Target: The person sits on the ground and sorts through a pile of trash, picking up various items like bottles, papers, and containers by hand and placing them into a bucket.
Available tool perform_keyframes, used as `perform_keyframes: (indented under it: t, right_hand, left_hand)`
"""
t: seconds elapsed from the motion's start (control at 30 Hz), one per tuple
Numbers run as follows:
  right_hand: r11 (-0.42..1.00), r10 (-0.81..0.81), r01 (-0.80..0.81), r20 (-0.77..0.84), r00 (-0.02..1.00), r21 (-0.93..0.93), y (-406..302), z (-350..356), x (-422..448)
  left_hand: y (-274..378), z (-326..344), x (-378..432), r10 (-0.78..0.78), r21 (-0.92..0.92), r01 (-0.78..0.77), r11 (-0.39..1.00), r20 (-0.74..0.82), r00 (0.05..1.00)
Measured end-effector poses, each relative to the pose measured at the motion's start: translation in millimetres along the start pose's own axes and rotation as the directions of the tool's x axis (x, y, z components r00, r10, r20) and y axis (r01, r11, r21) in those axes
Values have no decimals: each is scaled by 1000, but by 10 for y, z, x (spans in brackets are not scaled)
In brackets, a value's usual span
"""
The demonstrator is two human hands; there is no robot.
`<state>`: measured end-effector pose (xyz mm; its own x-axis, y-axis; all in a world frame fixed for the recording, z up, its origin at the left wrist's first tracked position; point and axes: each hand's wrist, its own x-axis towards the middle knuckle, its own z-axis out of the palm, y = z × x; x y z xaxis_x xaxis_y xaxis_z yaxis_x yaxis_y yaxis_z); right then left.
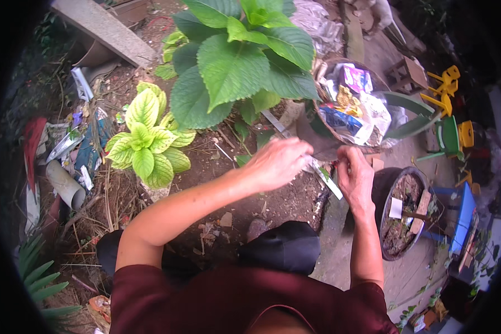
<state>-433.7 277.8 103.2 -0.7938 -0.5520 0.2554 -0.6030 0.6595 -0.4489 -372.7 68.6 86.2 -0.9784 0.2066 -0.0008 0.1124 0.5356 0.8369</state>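
Both my hands are over the soil bed, just in front of a round basket (323,118) of litter. My left hand (277,163) is palm down with its fingers curled towards the right. Its fingertips are partly hidden, so any small thing in them does not show. My right hand (356,179) is raised opposite, its thumb and fingertips pinched together; whether they hold something is unclear. A narrow white strip (332,185) lies slanting in the gap between the hands, with a small green leaf (324,172) by it. A large broad-leaved plant (234,67) stands beyond my left hand.
Left of my arm grows a yellow-green plant (144,137). A grey pipe (65,185) lies among litter and dry stalks at far left. At right stand a soil-filled pot (421,177), a blue stool (463,217), a green chair (447,133) and yellow chairs (444,102).
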Motion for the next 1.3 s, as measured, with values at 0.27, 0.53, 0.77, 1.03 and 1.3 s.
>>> perform_keyframes:
  t: [0.27, 0.53, 0.77, 1.03, 1.3]
  right_hand:
    - [868, -474, 407, 230, 850, 284, -1257, 597, 441]
    - [651, -755, 521, 400, 520, 553, -2400, 1158, 222]
    - [794, -575, 438, 756, 312, 422, -2609, 1778, -171]
    - [950, -300, 76, 822, 485, 302, -2888, 2143, -658]
    - [994, 53, -106, 880, 471, -3, -3263, 1177, -464]
  left_hand:
    - [-358, -495, -1973, -484, -38, 483, 875, -70, 872]
    - [-498, -402, -2770, -508, 312, 476, 822, 27, 861]
    - [-638, -495, -3013, -606, 251, 571, 782, 88, 790]
    - [-866, -557, -3199, -698, 28, 697, 716, 1, 716]
    - [-636, -506, -3837, -768, -558, 554, 617, -274, 579]
